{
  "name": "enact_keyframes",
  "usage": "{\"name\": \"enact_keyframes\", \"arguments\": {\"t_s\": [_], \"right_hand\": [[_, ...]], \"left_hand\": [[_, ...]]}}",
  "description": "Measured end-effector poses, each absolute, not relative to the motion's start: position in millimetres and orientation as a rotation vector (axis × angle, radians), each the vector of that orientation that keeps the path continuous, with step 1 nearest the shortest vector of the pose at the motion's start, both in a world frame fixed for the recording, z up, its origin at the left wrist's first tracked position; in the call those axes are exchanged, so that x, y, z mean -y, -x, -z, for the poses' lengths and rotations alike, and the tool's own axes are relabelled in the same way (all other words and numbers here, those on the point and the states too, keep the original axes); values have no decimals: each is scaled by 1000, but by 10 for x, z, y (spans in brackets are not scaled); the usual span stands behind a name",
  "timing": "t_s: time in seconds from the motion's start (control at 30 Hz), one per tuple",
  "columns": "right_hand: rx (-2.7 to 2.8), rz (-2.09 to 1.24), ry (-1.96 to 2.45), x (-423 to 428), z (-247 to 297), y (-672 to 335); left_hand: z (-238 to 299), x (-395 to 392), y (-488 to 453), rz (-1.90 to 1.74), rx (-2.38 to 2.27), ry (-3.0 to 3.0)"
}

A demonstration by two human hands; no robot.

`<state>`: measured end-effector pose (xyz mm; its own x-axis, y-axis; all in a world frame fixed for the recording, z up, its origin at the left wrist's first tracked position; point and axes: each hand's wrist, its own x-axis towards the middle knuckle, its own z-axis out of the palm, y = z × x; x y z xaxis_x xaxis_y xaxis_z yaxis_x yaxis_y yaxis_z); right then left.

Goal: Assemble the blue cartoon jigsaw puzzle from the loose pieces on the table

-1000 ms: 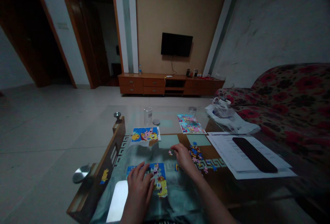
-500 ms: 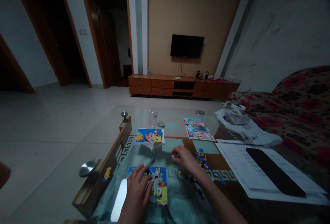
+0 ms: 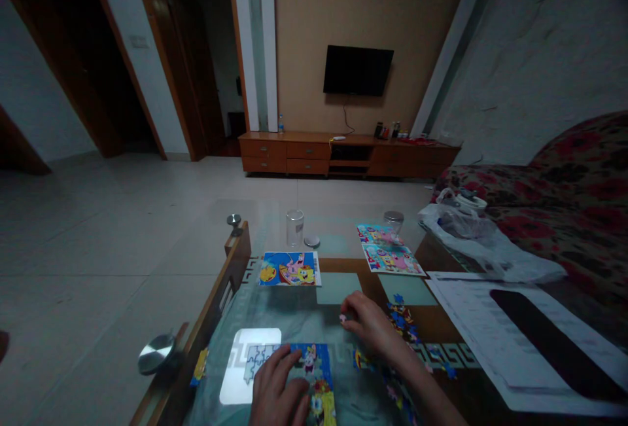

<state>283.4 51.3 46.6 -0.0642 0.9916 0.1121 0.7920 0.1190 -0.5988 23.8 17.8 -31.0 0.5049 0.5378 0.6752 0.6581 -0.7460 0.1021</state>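
A partly assembled cartoon jigsaw puzzle [image 3: 324, 373] lies on the glass table near me, its left part washed out by a white glare where the piece outlines show. My left hand [image 3: 279, 387] rests over the puzzle with fingers stretched out. My right hand [image 3: 366, 321] is held to the right beyond it, thumb and fingers pinching a small pink puzzle piece [image 3: 343, 317]. Loose puzzle pieces [image 3: 402, 318] are heaped beside the right hand, and more lie under and around the right forearm. Farther back lies a printed cartoon picture [image 3: 289, 269].
A glass jar [image 3: 295, 228] stands behind the picture beside a round lid [image 3: 312, 241]. A lidded jar [image 3: 393, 222] and cartoon sheets [image 3: 392, 259] are farther right. Papers [image 3: 471, 328] hold a dark flat object [image 3: 549, 341], near a plastic bag [image 3: 490, 243]. One yellow piece [image 3: 199, 367] lies left.
The view has shifted, so the table things sit lower and farther right. The glare now covers the puzzle's left part. My right hand still pinches the pink piece.
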Motion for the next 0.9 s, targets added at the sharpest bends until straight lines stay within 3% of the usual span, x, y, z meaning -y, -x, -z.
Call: {"name": "enact_keyframes", "arguments": {"t_s": [0.63, 0.9], "right_hand": [[1808, -522, 1745, -484, -412, -2773], [1750, -456, 1825, -393, -460, -2664]], "left_hand": [[130, -81, -225, 1489, 1400, 2727], [134, -156, -214, 1488, 1186, 2678]]}}
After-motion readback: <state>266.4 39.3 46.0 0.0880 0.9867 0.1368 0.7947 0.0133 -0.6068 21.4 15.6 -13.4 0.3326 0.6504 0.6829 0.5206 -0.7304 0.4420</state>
